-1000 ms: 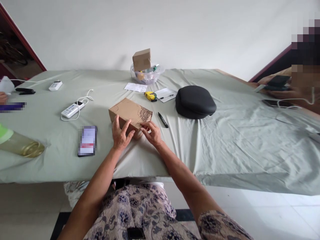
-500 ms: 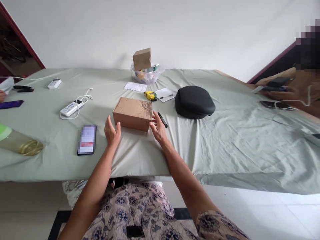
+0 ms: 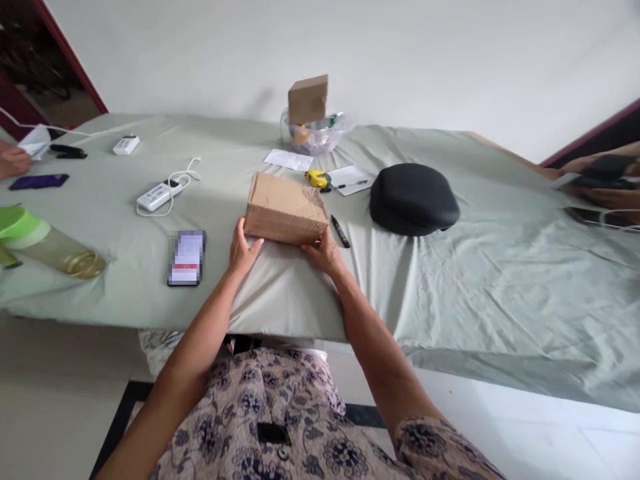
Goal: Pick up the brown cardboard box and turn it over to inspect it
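Observation:
A brown cardboard box (image 3: 287, 207) with a crumpled right end lies on the cloth-covered table in front of me. My left hand (image 3: 243, 253) grips its left front corner, the thumb along the front and the fingers on the side. At the right front corner my right hand (image 3: 324, 252) holds the box, with its fingertips partly hidden behind it. Just right of that hand is a black marker (image 3: 341, 231). Behind the box sit a yellow tape measure (image 3: 318, 179) and a white paper (image 3: 350, 179) with a pen on it.
A black case (image 3: 414, 200) stands to the right. Leftward are a phone (image 3: 187, 259), a white power strip (image 3: 160, 196) with its cord and a green-lidded bottle (image 3: 55, 247). A plastic basket (image 3: 320, 141) with a small box (image 3: 309, 100) is at the back. Other people's hands show at both sides.
Both hands have closed in from beside the box and now hold its front corners. The view has shifted, so the things on the table appear higher and further right.

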Tool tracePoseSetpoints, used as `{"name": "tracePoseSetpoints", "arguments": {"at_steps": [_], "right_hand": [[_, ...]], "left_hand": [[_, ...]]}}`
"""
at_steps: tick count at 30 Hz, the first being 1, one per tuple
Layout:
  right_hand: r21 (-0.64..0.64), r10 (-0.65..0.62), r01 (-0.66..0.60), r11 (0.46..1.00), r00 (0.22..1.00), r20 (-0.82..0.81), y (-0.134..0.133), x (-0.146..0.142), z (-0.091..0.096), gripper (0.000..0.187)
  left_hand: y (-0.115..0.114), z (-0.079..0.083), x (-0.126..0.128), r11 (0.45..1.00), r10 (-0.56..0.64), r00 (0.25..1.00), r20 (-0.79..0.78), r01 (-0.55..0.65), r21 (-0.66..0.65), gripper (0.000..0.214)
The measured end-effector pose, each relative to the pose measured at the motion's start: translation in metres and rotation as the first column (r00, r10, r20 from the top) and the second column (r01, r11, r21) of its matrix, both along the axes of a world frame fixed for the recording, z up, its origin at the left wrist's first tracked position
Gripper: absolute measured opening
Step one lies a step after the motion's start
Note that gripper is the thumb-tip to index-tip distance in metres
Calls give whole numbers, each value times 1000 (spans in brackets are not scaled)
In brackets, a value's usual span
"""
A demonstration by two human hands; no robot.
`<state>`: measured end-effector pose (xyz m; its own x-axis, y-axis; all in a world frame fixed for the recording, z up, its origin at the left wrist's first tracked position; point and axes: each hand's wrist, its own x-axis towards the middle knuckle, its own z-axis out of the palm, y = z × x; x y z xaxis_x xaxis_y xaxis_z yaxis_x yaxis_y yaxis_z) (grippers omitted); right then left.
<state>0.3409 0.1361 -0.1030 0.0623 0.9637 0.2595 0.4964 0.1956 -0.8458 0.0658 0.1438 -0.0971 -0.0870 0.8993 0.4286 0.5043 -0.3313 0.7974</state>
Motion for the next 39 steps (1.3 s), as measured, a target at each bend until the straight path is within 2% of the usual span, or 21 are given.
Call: {"name": "tracePoseSetpoints", "arguments": {"at_steps": [3,6,10,14,19,23,27,31,35,39], "right_hand": [[70,-26,27,997,1000,-12,2,2,-5,97],[225,-61,64,972,998,-22,1,1,-3,97],[442,-162,166,882,986,-48,-8,-2,10,86],[548,-261,245,800,964,-50,-23,-7,26,72],[549,-293,252,797,956,-14,-30,-15,33,63],[521,-334,295,801,942,-19,-27,-24,35,70],[482,-391,357,800,920,-33,-24,-36,41,80],[429,-413,384,818,910,-28,-25,-41,46,79],[440,-394,373,817,918,-46,-27,-38,45,67],[482,-357,353,802,930,-87,-28,-33,42,53]], "left_hand": [[0,-2,2,997,-19,999,-34,22,73,94],[-2,3,2,990,31,998,-63,-22,142,91],[-8,14,1,963,109,993,-44,-95,252,89],[-16,23,3,923,145,989,-16,-129,361,73],[-20,29,7,906,149,987,52,-158,393,63],[-20,28,14,925,145,984,101,-171,338,69],[-20,28,31,925,261,956,133,-287,249,86],[-21,33,45,908,356,928,111,-372,195,92],[-21,34,44,923,316,941,124,-335,191,87],[-17,29,34,935,264,957,120,-285,212,74]]}}
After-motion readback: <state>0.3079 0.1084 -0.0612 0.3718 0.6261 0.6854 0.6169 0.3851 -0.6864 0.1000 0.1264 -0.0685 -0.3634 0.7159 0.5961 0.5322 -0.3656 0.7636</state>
